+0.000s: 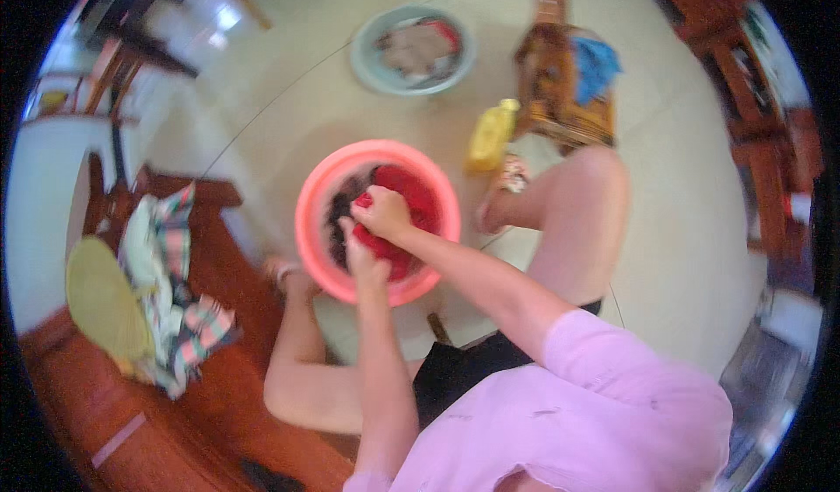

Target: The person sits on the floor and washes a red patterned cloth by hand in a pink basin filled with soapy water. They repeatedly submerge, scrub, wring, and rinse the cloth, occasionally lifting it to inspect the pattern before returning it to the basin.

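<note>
Between my knees stands a pink plastic basin (311,183) with red cloth (410,187) and dark cloth (340,213) inside. My right hand (387,213) is closed around a bunched part of the red cloth, a bit of which pokes out at the fist. Just below and to the left, my left hand (366,255) grips the same red cloth, its fingers partly hidden behind the fabric. Both hands are over the basin, close together. How deep any water is cannot be seen.
A pale blue basin (364,75) with cloths stands beyond on the tiled floor. Right of the pink basin is a yellow bottle (492,136), near a wooden chair (548,91) bearing a blue cloth (595,68). Plaid fabric (205,328) lies on wooden furniture at left.
</note>
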The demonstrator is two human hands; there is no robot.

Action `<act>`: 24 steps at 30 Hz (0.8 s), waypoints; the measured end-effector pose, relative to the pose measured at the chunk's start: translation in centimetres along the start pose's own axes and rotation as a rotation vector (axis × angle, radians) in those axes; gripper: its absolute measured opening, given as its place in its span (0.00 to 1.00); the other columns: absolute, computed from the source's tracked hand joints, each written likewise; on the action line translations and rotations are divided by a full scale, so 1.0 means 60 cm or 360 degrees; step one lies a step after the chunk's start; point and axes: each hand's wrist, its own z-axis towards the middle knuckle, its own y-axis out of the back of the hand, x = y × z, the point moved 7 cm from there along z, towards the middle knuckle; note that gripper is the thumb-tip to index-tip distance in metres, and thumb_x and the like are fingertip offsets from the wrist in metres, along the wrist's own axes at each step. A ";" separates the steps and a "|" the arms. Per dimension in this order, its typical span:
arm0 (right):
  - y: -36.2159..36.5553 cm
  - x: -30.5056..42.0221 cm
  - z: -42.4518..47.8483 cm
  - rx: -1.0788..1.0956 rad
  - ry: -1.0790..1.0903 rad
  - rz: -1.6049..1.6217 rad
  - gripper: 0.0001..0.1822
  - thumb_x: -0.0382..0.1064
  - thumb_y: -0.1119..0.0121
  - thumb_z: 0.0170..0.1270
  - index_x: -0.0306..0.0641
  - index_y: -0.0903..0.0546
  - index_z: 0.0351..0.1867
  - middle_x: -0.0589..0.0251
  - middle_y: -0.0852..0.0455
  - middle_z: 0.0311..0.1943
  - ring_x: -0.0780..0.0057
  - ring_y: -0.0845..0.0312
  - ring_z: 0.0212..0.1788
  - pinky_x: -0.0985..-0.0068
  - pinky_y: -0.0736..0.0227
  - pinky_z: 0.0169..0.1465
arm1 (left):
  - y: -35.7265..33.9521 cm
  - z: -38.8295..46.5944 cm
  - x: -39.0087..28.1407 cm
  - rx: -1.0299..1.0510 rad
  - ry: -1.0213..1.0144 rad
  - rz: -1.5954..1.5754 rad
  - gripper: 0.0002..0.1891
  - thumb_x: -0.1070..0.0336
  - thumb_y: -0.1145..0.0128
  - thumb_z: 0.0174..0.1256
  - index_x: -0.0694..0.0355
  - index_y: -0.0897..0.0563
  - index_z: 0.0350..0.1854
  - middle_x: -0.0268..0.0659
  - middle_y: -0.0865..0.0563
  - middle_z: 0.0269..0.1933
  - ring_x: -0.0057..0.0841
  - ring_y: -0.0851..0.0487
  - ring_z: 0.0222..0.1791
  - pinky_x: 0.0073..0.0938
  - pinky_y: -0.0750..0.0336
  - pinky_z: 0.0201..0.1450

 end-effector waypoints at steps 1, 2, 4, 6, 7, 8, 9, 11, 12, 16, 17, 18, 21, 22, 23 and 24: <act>0.009 -0.030 0.018 -0.0023 -0.0111 0.0032 0.21 0.53 0.39 0.44 0.32 0.24 0.24 0.49 0.22 0.24 0.53 0.25 0.30 0.64 0.30 0.40 | -0.020 -0.025 0.002 -0.0045 0.0151 0.0064 0.25 0.43 0.59 0.64 0.59 0.28 0.50 0.35 0.22 0.48 0.29 0.25 0.49 0.35 0.29 0.52; 0.031 -0.021 0.023 -0.0126 0.0159 0.0178 0.22 0.53 0.39 0.44 0.32 0.23 0.25 0.50 0.22 0.24 0.53 0.25 0.30 0.65 0.30 0.39 | 0.001 -0.025 -0.009 -0.0066 0.0033 0.0247 0.26 0.43 0.60 0.64 0.61 0.29 0.51 0.37 0.23 0.50 0.30 0.25 0.50 0.37 0.29 0.52; 0.059 0.010 0.024 -0.0104 0.0447 0.0347 0.20 0.52 0.41 0.46 0.33 0.22 0.25 0.50 0.21 0.24 0.55 0.25 0.30 0.66 0.30 0.39 | 0.053 -0.013 -0.043 -0.0076 -0.0098 0.0428 0.28 0.42 0.62 0.64 0.62 0.34 0.55 0.39 0.24 0.51 0.33 0.24 0.49 0.36 0.28 0.53; 0.071 0.020 0.022 0.0272 0.0261 0.0395 0.18 0.49 0.44 0.50 0.32 0.22 0.26 0.50 0.21 0.25 0.57 0.24 0.31 0.67 0.31 0.39 | 0.014 -0.039 -0.058 0.0071 -0.0090 0.0497 0.25 0.49 0.55 0.64 0.62 0.34 0.55 0.39 0.27 0.53 0.31 0.26 0.51 0.35 0.29 0.53; 0.056 0.017 0.020 0.0548 0.0092 0.0424 0.17 0.47 0.46 0.53 0.31 0.22 0.26 0.51 0.21 0.25 0.59 0.24 0.33 0.67 0.32 0.40 | -0.015 -0.052 -0.067 0.0176 -0.0217 0.0668 0.21 0.61 0.47 0.61 0.64 0.33 0.55 0.38 0.27 0.52 0.30 0.27 0.51 0.32 0.30 0.54; 0.062 0.036 0.014 0.0480 0.0246 0.0556 0.16 0.46 0.48 0.54 0.32 0.22 0.24 0.50 0.21 0.25 0.58 0.24 0.31 0.66 0.32 0.38 | -0.046 -0.066 -0.064 0.0295 -0.0293 0.0917 0.22 0.67 0.46 0.58 0.64 0.33 0.54 0.37 0.27 0.52 0.28 0.28 0.52 0.30 0.31 0.53; 0.063 0.060 0.003 0.0418 0.0413 0.0697 0.16 0.45 0.49 0.56 0.32 0.22 0.22 0.50 0.21 0.25 0.58 0.25 0.29 0.66 0.32 0.35 | -0.079 -0.084 -0.069 0.0407 -0.0384 0.1172 0.23 0.73 0.44 0.54 0.65 0.33 0.54 0.36 0.27 0.51 0.26 0.29 0.52 0.28 0.32 0.53; 0.087 0.126 -0.016 0.0365 0.0690 0.0474 0.17 0.46 0.50 0.56 0.33 0.23 0.20 0.52 0.21 0.24 0.57 0.25 0.28 0.65 0.32 0.32 | -0.104 -0.110 -0.092 0.0414 -0.0425 0.1335 0.25 0.78 0.42 0.48 0.67 0.31 0.53 0.37 0.25 0.48 0.25 0.26 0.47 0.25 0.31 0.49; 0.119 0.162 -0.027 0.0405 0.0799 0.0435 0.17 0.46 0.50 0.56 0.33 0.23 0.19 0.52 0.22 0.23 0.57 0.25 0.28 0.65 0.32 0.32 | -0.121 -0.126 -0.106 0.0457 -0.0496 0.1403 0.24 0.78 0.42 0.49 0.67 0.31 0.52 0.38 0.24 0.46 0.26 0.24 0.44 0.26 0.29 0.48; 0.181 0.258 -0.042 0.0337 0.1009 0.0269 0.20 0.54 0.47 0.53 0.36 0.22 0.22 0.51 0.21 0.26 0.54 0.25 0.33 0.61 0.31 0.36 | -0.181 -0.190 -0.148 0.0270 -0.0717 0.1700 0.16 0.74 0.40 0.50 0.70 0.25 0.43 0.38 0.19 0.38 0.23 0.23 0.35 0.23 0.28 0.40; 0.189 0.269 -0.039 0.0254 0.1032 0.0198 0.19 0.53 0.46 0.52 0.36 0.22 0.24 0.51 0.21 0.27 0.54 0.25 0.33 0.61 0.31 0.36 | -0.202 -0.208 -0.159 0.0213 -0.0787 0.1813 0.15 0.74 0.40 0.50 0.70 0.23 0.41 0.38 0.19 0.36 0.22 0.23 0.34 0.22 0.28 0.39; 0.199 0.261 -0.027 0.0192 0.0987 0.0242 0.18 0.52 0.44 0.51 0.36 0.23 0.24 0.51 0.22 0.25 0.54 0.25 0.30 0.62 0.31 0.34 | -0.237 -0.238 -0.159 0.0107 -0.0843 0.1655 0.11 0.71 0.39 0.50 0.70 0.21 0.35 0.35 0.18 0.33 0.19 0.24 0.31 0.21 0.29 0.36; 0.215 0.256 0.013 0.0138 0.0835 0.0484 0.18 0.50 0.38 0.47 0.35 0.26 0.23 0.53 0.23 0.20 0.58 0.26 0.25 0.67 0.32 0.29 | -0.216 -0.258 -0.207 -0.0161 -0.0970 0.1571 0.11 0.68 0.39 0.52 0.68 0.21 0.35 0.32 0.19 0.30 0.18 0.24 0.28 0.20 0.28 0.35; 0.228 0.248 0.019 0.0162 0.0747 0.0564 0.19 0.49 0.35 0.46 0.35 0.26 0.23 0.54 0.23 0.20 0.62 0.26 0.23 0.69 0.32 0.29 | -0.212 -0.255 -0.215 -0.0139 -0.0936 0.1445 0.11 0.68 0.39 0.53 0.68 0.21 0.36 0.33 0.19 0.31 0.20 0.23 0.29 0.20 0.28 0.36; 0.220 0.248 0.023 0.0250 0.0721 0.0617 0.19 0.49 0.34 0.45 0.35 0.26 0.23 0.56 0.23 0.19 0.67 0.28 0.23 0.71 0.33 0.28 | -0.204 -0.253 -0.226 -0.0145 -0.0925 0.1322 0.11 0.68 0.40 0.53 0.68 0.22 0.37 0.34 0.19 0.32 0.21 0.22 0.30 0.21 0.27 0.36; 0.210 0.244 0.025 0.0331 0.0684 0.0651 0.19 0.49 0.33 0.45 0.35 0.25 0.23 0.58 0.23 0.19 0.73 0.29 0.22 0.73 0.34 0.27 | -0.207 -0.247 -0.221 -0.0057 -0.0806 0.1207 0.13 0.69 0.40 0.53 0.68 0.23 0.39 0.35 0.19 0.34 0.23 0.21 0.32 0.22 0.27 0.37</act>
